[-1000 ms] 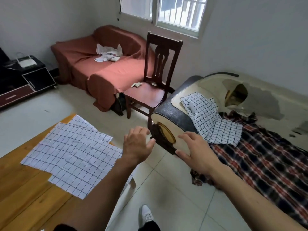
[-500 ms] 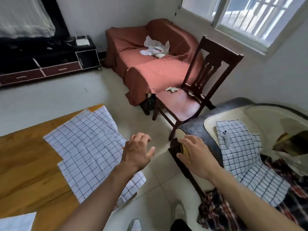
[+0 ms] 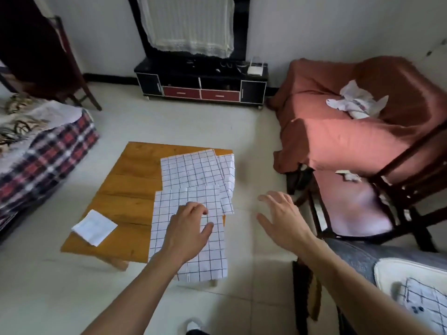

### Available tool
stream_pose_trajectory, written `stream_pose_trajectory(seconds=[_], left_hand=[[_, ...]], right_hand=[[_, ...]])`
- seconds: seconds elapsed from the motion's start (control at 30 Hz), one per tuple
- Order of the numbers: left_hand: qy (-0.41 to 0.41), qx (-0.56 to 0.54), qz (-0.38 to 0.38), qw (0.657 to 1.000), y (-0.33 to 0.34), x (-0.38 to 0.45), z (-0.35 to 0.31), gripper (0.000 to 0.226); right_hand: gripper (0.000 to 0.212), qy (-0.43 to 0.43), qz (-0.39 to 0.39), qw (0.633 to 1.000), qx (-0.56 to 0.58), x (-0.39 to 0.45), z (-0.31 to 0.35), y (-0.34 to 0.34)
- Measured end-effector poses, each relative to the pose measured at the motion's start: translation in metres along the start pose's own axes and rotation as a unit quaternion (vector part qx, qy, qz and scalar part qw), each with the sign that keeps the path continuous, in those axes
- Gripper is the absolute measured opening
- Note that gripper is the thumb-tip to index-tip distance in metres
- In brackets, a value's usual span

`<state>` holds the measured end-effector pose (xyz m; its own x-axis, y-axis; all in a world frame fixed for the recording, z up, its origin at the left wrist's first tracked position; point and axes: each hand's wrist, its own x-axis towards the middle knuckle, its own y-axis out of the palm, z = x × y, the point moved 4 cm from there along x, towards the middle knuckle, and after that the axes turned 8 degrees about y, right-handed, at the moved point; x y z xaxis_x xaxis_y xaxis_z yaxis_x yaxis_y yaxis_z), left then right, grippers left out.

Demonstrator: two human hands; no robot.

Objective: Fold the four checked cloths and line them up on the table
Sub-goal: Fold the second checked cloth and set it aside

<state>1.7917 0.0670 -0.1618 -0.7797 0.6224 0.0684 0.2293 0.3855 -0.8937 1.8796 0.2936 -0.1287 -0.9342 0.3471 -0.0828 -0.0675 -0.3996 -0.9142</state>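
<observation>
A low wooden table (image 3: 128, 180) carries overlapping white checked cloths. The nearest cloth (image 3: 193, 259) hangs over the table's front edge. A second one (image 3: 191, 170) lies behind it, and a third (image 3: 228, 180) peeks out along the right edge. A small folded white cloth (image 3: 94, 227) sits at the table's front left corner. Another checked cloth (image 3: 425, 308) lies on the sofa arm at bottom right. My left hand (image 3: 189, 228) hovers over the nearest cloth, fingers loosely curled, holding nothing. My right hand (image 3: 281, 218) is spread open in the air to the right of the table.
A wooden chair (image 3: 377, 204) with a pink seat stands right of the table. Behind it is a red-covered sofa (image 3: 350, 131). A black TV cabinet (image 3: 200, 85) stands at the far wall. A plaid blanket (image 3: 41, 155) lies at the left.
The view has swung left from the sofa arm to the table. Both hands moved over toward the spread cloths; the left hand now hangs above the nearest cloth.
</observation>
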Motion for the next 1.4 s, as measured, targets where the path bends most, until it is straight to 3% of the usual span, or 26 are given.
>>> stream_pose_trajectory(seconds=[0.17,0.33,0.67,0.87,1.1,1.4], left_hand=[[-0.088,-0.007,-0.072,0.993,-0.029,-0.022,0.038,0.027],[-0.124,-0.009,-0.078,0.989,-0.035,-0.036,0.084,0.028],[-0.085,-0.033,-0.041,0.995,-0.024,-0.006,0.174,0.028],[-0.088,-0.045,-0.029,0.995,-0.009,0.010,0.192,0.026],[-0.124,-0.041,0.004,0.991,0.044,-0.014,0.207,0.024],[-0.158,-0.036,0.120,0.979,0.191,-0.051,0.252,0.032]], right_hand=[[0.050,-0.084,0.045,0.995,-0.023,0.026,0.045,0.024],[0.047,-0.115,0.070,0.990,-0.034,0.047,0.082,0.056],[0.047,-0.106,0.108,0.985,-0.083,0.073,0.126,0.110],[0.048,-0.088,0.106,0.987,-0.076,0.077,0.114,0.127],[0.048,-0.071,0.136,0.987,-0.052,0.087,0.080,0.183],[0.049,-0.045,0.227,0.971,-0.062,0.076,0.002,0.328]])
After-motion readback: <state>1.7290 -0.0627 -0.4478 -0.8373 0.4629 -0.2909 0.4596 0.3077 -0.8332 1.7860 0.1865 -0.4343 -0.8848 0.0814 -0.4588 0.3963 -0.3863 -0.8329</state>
